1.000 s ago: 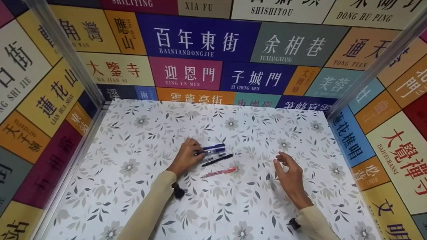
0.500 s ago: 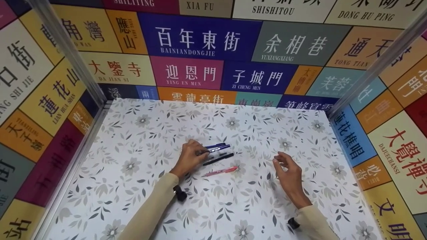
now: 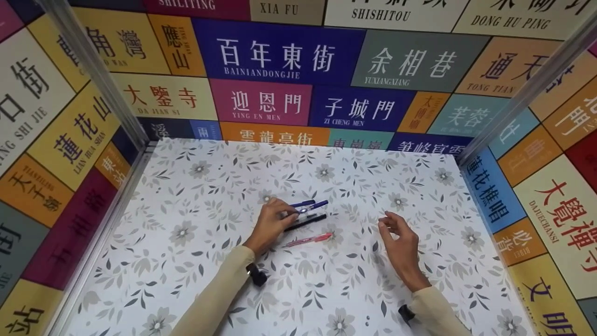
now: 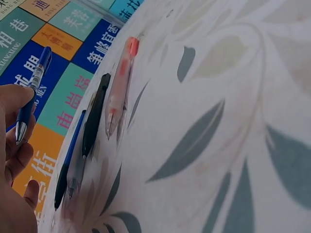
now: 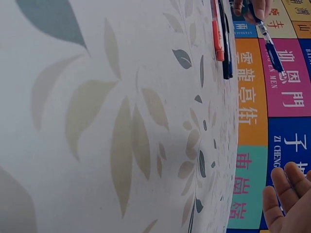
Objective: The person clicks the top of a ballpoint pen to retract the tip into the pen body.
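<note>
My left hand (image 3: 274, 223) pinches a blue pen (image 4: 39, 75) between thumb and fingers. The pen is held up off the table, its silver tip toward the palm in the left wrist view. Below it on the tabletop lie another blue pen (image 3: 304, 203), a black pen (image 3: 308, 221) and a pink pen (image 3: 308, 240), roughly side by side. A clear-barrelled pen (image 4: 73, 182) shows partly between the blue and black ones. Well to the right, my right hand (image 3: 402, 240) hovers over the table with fingers loosely bent, holding nothing.
The table (image 3: 224, 289) is covered with a white leaf-and-flower cloth. Printed panels with street names (image 3: 280, 51) rise behind it and along both sides, with clear corner posts (image 3: 517, 88) at the back corners.
My left hand has shifted slightly right, bringing the held blue pen past the end of the other blue pen. The right hand has drifted a little left. The pens on the table stay put.
</note>
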### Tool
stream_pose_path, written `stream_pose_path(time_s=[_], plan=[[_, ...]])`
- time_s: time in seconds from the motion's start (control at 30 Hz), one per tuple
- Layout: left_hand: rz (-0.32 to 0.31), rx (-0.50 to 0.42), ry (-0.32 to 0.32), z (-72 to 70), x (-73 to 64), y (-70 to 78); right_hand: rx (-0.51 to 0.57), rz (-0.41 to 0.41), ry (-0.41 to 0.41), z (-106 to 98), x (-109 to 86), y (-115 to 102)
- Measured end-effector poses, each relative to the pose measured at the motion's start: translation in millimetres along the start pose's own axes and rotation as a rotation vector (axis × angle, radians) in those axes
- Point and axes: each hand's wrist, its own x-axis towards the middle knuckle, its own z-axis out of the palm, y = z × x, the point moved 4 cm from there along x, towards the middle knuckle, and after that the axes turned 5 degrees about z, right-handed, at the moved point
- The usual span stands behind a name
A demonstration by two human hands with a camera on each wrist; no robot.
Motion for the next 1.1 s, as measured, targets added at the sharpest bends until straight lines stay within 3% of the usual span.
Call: stream_pose_path(time_s=[0.37,0.63,1.1], plan=[[-0.017,-0.068,0.027,11.7,0.3,13.9,0.016,0.006,0.009,11.3,0.8,-8.1],[0.040,-0.073,0.040,20.8,1.1,23.0,0.064,-0.019,-0.038,19.6,1.4,-15.4],[0.058,-0.121,0.079,44.9,1.8,38.5,0.089,-0.025,-0.043,38.2,4.2,-31.5]])
